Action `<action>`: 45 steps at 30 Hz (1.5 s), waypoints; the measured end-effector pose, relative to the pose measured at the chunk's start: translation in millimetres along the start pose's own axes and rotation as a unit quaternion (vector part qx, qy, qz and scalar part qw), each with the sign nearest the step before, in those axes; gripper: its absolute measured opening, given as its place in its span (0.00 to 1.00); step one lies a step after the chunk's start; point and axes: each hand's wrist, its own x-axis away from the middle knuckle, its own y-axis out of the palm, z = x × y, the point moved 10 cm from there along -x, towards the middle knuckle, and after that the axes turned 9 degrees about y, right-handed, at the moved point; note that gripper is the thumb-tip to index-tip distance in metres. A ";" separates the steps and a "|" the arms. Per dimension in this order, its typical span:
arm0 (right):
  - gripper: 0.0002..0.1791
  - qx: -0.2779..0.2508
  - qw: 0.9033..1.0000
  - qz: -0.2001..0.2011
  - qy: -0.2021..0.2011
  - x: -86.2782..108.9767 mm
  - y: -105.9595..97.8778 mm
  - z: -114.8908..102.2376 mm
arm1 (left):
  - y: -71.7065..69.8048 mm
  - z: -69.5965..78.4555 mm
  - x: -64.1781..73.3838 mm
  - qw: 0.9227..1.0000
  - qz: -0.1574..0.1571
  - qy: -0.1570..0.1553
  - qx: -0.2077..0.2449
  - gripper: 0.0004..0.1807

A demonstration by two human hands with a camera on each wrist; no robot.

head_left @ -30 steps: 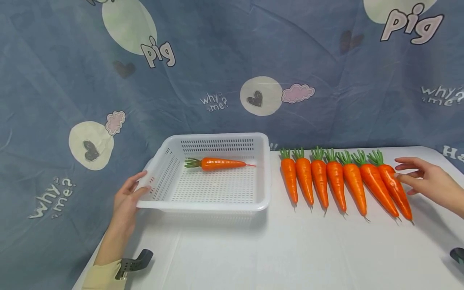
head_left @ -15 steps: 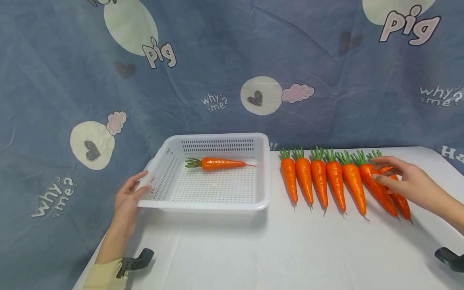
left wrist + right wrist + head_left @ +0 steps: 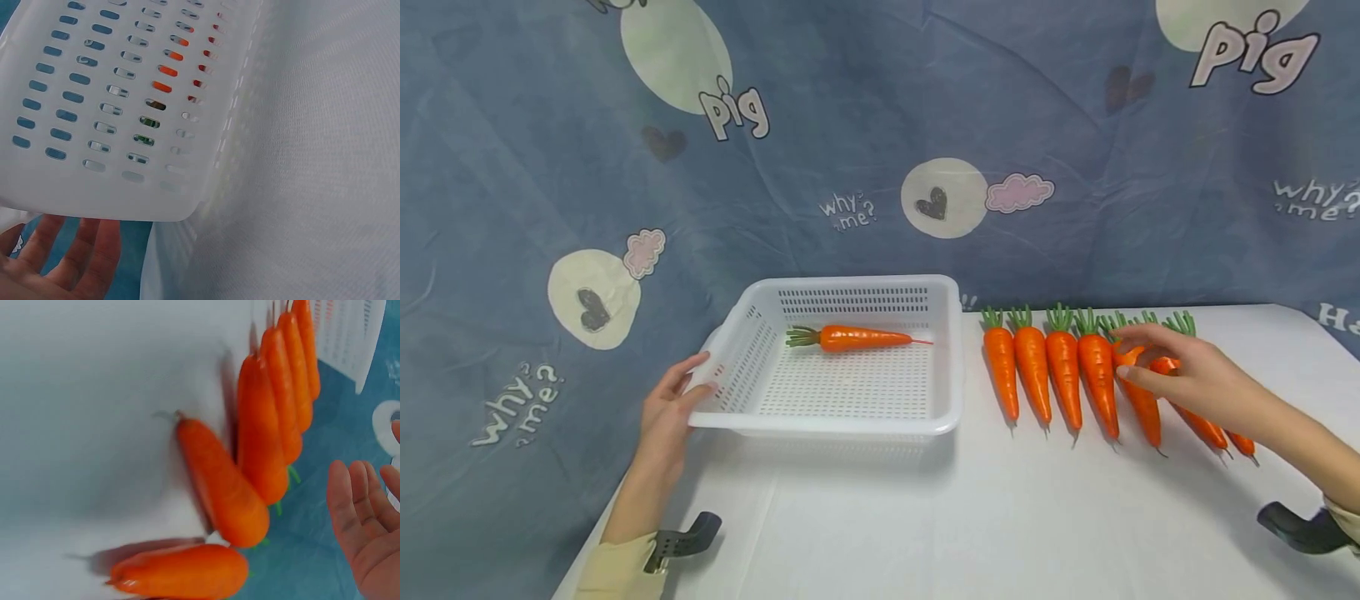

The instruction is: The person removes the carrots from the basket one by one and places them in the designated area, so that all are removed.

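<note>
In the head view my left hand (image 3: 666, 408) grips the left rim of a white plastic basket (image 3: 842, 423), thumb over the rim and fingers outside it. The left wrist view has the fingers (image 3: 100, 262) under the edge of the slotted wall. One orange carrot (image 3: 861, 337) lies crosswise in the basket, its green top to the left. Right of the basket, several carrots (image 3: 1063, 375) form a row, tops toward the back. My right hand (image 3: 1183, 375) hovers over the row's right part, holding nothing and hiding parts of those carrots. Its fingers (image 3: 344, 506) look relaxed in the right wrist view.
A white cloth covers the table (image 3: 1000, 525). Behind it hangs a blue printed curtain (image 3: 820, 108), close to the backs of the basket and the carrot row. Dark straps (image 3: 1300, 529) sit on both wrists.
My right hand has moved left along the carrot row, from the rightmost carrot to above the ones further in. My left hand, the basket and the carrots have stayed in place.
</note>
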 end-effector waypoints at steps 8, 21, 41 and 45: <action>0.27 0.013 0.999 -0.014 -0.043 -11.2 2.3 -31.2 | 10.5 27.9 15.9 0.999 0.016 -0.020 -0.021 0.27; 0.25 -0.005 0.992 -0.057 -0.109 -29.1 11.7 -84.8 | -3.0 -6.2 -4.6 1.000 0.007 0.005 -0.002 0.29; 0.27 0.005 0.982 -0.124 -0.143 -61.6 59.2 -151.6 | 7.9 27.8 13.5 1.000 0.008 0.002 -0.012 0.27; 0.28 0.021 0.977 -0.136 -0.163 -70.0 65.5 -170.4 | 12.4 37.0 19.8 1.000 0.017 -0.010 -0.014 0.26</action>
